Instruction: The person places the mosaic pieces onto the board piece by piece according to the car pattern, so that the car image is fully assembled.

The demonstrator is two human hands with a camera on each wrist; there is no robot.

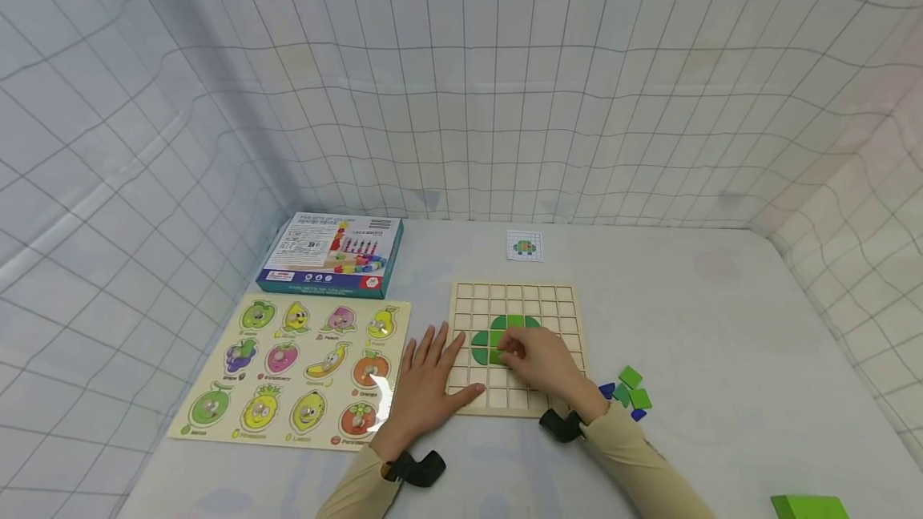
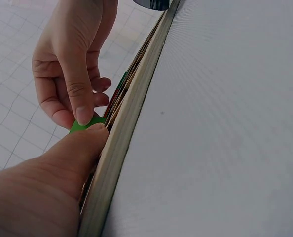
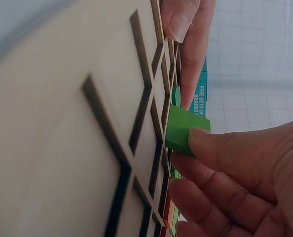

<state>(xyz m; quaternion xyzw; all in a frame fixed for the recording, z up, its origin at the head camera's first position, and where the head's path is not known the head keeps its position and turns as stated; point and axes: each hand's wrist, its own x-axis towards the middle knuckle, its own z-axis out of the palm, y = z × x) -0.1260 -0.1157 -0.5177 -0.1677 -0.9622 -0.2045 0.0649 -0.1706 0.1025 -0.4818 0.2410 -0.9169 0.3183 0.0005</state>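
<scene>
Draped booth with grid-patterned walls (image 1: 497, 102)

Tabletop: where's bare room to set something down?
Bare: right of the loose tiles, beyond the green block; also between the bead box and pattern card. Crowded: around the left hand, between fruit puzzle board and grid board.
</scene>
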